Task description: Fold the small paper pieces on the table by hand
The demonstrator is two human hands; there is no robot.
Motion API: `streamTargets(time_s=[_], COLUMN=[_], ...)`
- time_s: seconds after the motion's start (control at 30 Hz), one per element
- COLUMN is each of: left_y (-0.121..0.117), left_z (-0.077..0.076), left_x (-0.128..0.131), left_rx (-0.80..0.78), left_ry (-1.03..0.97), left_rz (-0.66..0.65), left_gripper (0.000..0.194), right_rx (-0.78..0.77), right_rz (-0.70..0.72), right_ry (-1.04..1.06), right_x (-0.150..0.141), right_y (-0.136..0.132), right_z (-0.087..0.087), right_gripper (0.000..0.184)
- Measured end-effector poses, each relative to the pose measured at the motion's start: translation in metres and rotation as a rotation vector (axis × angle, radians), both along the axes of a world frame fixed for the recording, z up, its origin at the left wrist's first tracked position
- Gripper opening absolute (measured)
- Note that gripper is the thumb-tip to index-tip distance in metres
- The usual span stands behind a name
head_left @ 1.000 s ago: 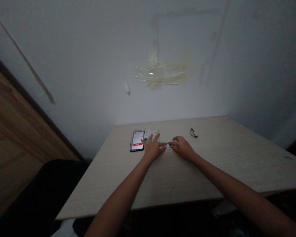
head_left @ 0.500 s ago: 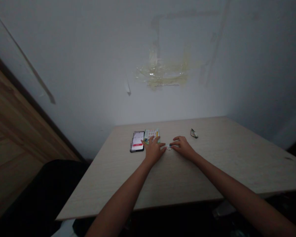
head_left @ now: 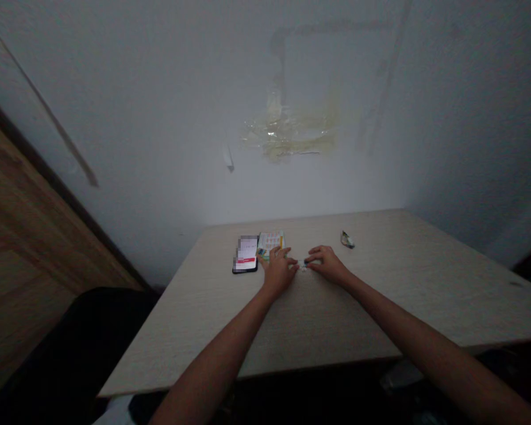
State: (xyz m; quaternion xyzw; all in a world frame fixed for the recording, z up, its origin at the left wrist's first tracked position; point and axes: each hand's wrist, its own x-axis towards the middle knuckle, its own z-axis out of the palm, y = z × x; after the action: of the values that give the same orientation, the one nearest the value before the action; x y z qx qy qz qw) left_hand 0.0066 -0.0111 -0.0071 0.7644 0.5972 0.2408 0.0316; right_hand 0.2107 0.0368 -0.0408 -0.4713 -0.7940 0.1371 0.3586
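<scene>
Close together on the pale table point(head_left: 336, 319), my two hands meet around a small cluster of white bits point(head_left: 302, 265), too small to name. My left hand point(head_left: 278, 273) lies with its fingers spread, thumb and forefinger at the cluster's left side. Its other fingers reach over the near edge of a printed white, green and yellow packet point(head_left: 272, 239). My right hand point(head_left: 330, 265) has thumb and forefinger drawn together on a tiny dark piece point(head_left: 307, 261) at the cluster's right side. What that piece is, I cannot make out.
Left of the packet lies a phone point(head_left: 246, 255) with its screen lit. A crumpled wrapper point(head_left: 347, 239) sits beyond my right hand. Behind the table rises a wall point(head_left: 181, 118) with clear tape point(head_left: 292, 136) on it. A dark chair-like shape point(head_left: 101, 330) stands at the left.
My left forefinger, earlier stretched right to the white bits, has drawn back, and the left hand has turned slightly. My right hand stays almost in place.
</scene>
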Motion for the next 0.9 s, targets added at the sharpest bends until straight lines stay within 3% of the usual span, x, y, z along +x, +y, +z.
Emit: streamTargets(time_s=[0.27,0.57,0.67,0.9], left_y=[0.004,0.002,0.000,-0.002], left_z=[-0.003,-0.002,-0.001,0.002], left_x=[0.004,0.001,0.000,0.000], left_rx=[-0.023,0.046,0.065,0.073], left_ry=[-0.111,-0.196,-0.244,-0.334], left_rz=[0.005,-0.002,-0.024,-0.020], left_gripper=[0.010,0.012,0.015,0.016], right_rx=[-0.043,-0.085,-0.101,-0.043], right_rz=[0.002,0.113,0.080,0.087], right_ry=[0.093,0.236,0.272,0.323], right_x=[-0.002,-0.002,-0.003,-0.004], right_y=[0.001,-0.001,-0.005,-0.012], right_z=[0.000,0.007,0.010,0.017], right_gripper=[0.015,0.014,0.014,0.016])
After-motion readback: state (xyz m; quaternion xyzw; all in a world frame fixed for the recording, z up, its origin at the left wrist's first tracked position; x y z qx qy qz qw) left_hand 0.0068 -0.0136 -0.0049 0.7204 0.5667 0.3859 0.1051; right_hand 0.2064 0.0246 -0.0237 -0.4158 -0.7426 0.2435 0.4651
